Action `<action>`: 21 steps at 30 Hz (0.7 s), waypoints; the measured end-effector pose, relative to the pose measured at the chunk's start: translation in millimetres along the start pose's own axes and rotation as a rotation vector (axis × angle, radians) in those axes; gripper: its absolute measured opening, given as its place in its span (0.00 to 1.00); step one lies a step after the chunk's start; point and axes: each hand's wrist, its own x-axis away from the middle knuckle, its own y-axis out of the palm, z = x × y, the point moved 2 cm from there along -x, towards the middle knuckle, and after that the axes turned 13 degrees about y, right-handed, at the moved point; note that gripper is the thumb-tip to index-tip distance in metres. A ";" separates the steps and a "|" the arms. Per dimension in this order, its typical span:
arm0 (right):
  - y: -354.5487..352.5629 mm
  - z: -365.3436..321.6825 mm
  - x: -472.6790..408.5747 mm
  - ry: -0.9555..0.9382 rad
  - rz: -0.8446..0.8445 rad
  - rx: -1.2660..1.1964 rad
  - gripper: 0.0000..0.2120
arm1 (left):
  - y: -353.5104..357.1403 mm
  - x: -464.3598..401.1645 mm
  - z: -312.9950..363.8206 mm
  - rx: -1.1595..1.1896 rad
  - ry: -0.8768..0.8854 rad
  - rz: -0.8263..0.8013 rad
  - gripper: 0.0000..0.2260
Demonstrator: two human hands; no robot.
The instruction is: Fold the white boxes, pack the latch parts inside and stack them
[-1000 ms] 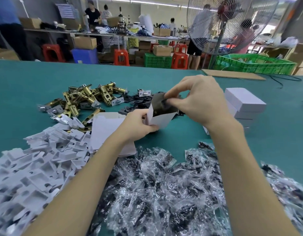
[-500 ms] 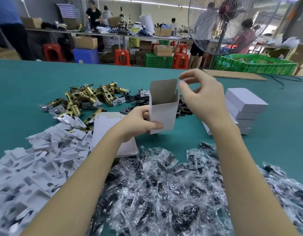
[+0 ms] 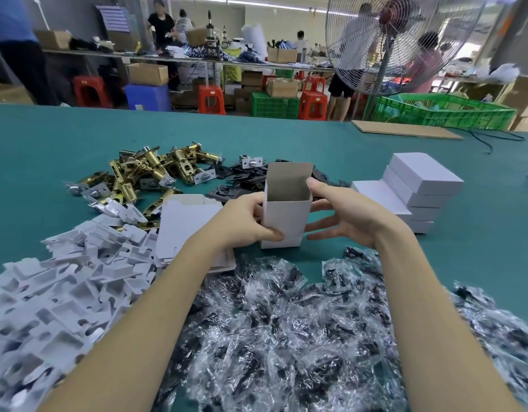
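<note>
White box (image 3: 286, 217) now upright at frame centre, top flap raised, mouth open, lowered from half second ago. Left hand (image 3: 246, 220) grips its near corner; right hand (image 3: 350, 217) spread, fingers straight beside it, holding nothing. Bottom apparently closed; brass latches (image 3: 155, 171) upper left next.

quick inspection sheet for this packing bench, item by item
surface: teal table, mostly covered near the person
job's things: open white box upright, top flap up; stack of closed boxes to its right; flat box blanks; brass latches; black plates
clutter: white inserts; bagged parts
fingers: left hand grips the box; right hand open beside it
cables: black cable at far right edge
surroundings: fan, green crate, red stools, people at benches
</note>
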 end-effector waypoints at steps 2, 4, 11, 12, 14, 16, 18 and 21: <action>2.0 1.3 -2.3 0.000 0.004 0.001 0.19 | -5.2 0.1 3.5 0.046 0.001 -0.011 0.22; 6.9 2.8 -6.1 -0.025 0.026 0.025 0.16 | -12.8 0.8 10.0 0.178 -0.024 -0.007 0.22; 15.6 5.4 -13.3 -0.073 0.061 -0.015 0.09 | -32.1 2.0 21.7 0.595 -0.068 0.109 0.14; 16.3 5.6 -13.4 -0.073 0.052 -0.037 0.09 | -30.7 2.0 21.4 0.600 -0.062 0.130 0.12; 17.0 5.9 -13.9 -0.078 0.044 -0.062 0.09 | -28.0 0.6 20.6 0.587 -0.046 0.189 0.09; 18.5 6.2 -12.9 -0.078 0.026 -0.078 0.10 | -23.8 -1.5 20.1 0.502 -0.023 0.233 0.08; 19.1 7.1 -12.3 -0.080 -0.009 -0.118 0.09 | -17.4 -2.7 21.4 0.401 0.029 0.259 0.07; 19.4 8.8 -12.8 -0.136 -0.069 -0.180 0.09 | -12.8 -3.1 25.8 0.337 0.117 0.332 0.10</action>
